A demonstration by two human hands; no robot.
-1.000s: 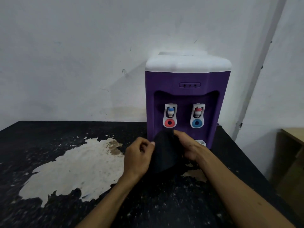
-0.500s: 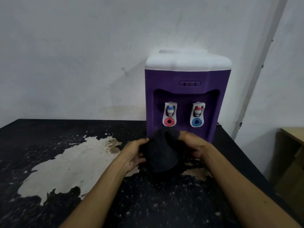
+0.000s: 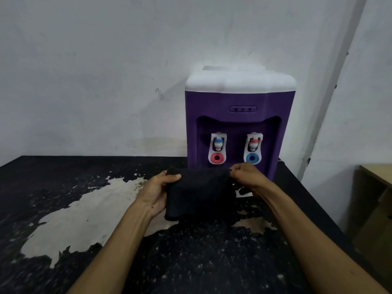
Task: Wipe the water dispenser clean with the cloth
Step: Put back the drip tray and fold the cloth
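Black table (image 3: 191,262), its coating flaked to pale patches, runs out of frame at the near and left edges. Just beyond both hands stands the purple, white-topped water dispenser (image 3: 239,102). Its base is hidden behind the cloth and the right hand. The little panel (image 3: 242,108) above the taps carries three marks, too small to read. The black cloth (image 3: 199,194) hangs spread between the hands, and I can't tell whether it touches the dispenser. The left hand (image 3: 154,194) grips its left corner with the thumb in front and the fingers hidden behind. The right hand (image 3: 248,179) pinches the right corner.
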